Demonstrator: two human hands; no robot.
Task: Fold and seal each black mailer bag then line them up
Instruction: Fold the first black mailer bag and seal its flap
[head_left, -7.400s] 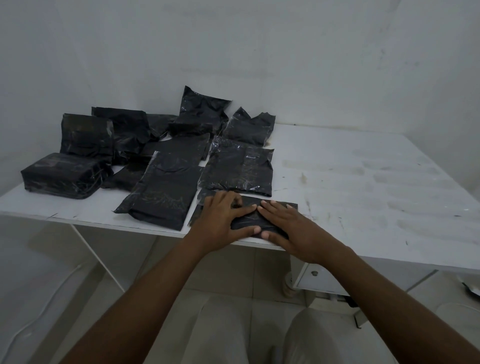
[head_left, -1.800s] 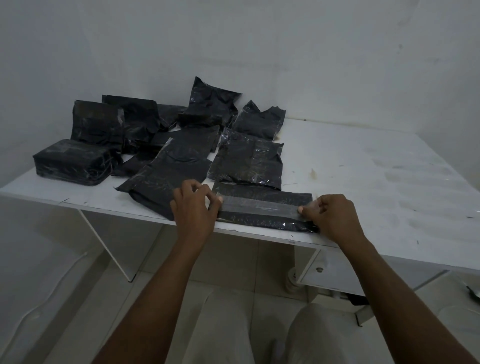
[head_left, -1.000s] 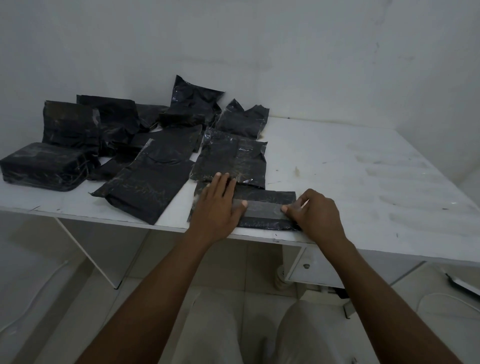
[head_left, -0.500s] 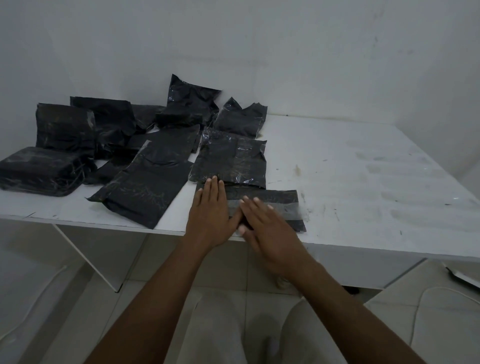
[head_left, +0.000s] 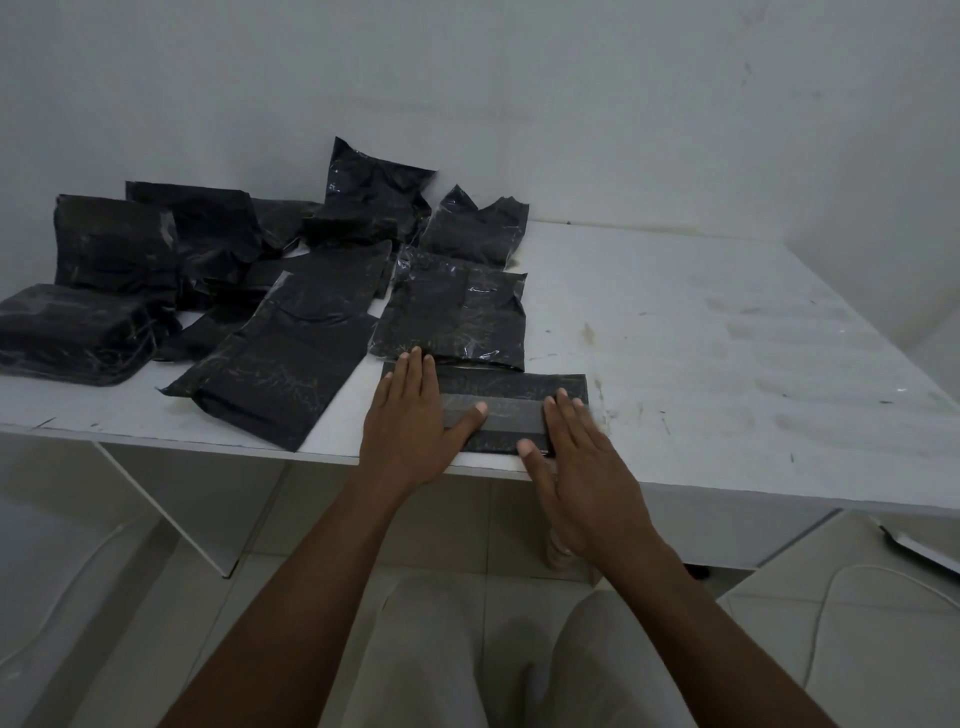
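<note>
Pressing down flat, both hands are on the folded bag (head_left: 511, 382), which lies lengthwise right at the near edge of the white table (head_left: 727, 338). The left hand (head_left: 410, 431) covers the bag's left end, fingers straight and close together, pointing toward the wall (head_left: 571, 104). Its thumb stretches sideways onto the grey strip (head_left: 514, 415) that runs along the bag's middle. The right hand (head_left: 587, 467) is over the right end, also spread flat with fingers straight, and its thumb reaches in along the bag's near edge. Neither hand grips anything; they just press, palms down. Between the two thumbs a stretch of grey strip and black plastic shows.

Just behind the folded bag lies a second bag (head_left: 457, 312), glossy and wrinkled. It touches or barely overlaps the folded bag's far edge; I can't tell which. To its left a bigger flat bag (head_left: 280, 353) sits at a slant, one corner close to the table's front edge. Further back, by the wall, a tall crumpled bag (head_left: 374, 187) stands propped up with a smaller bag (head_left: 475, 223) beside it. Off to the far left there's a heap of dark bags (head_left: 197, 234), and in front of it a blocky wrapped parcel (head_left: 72, 332) at the table's left end. The right half of the table shows scuffs and stains. Below the table are light trousers (head_left: 441, 649) and a tiled floor (head_left: 130, 597).
</note>
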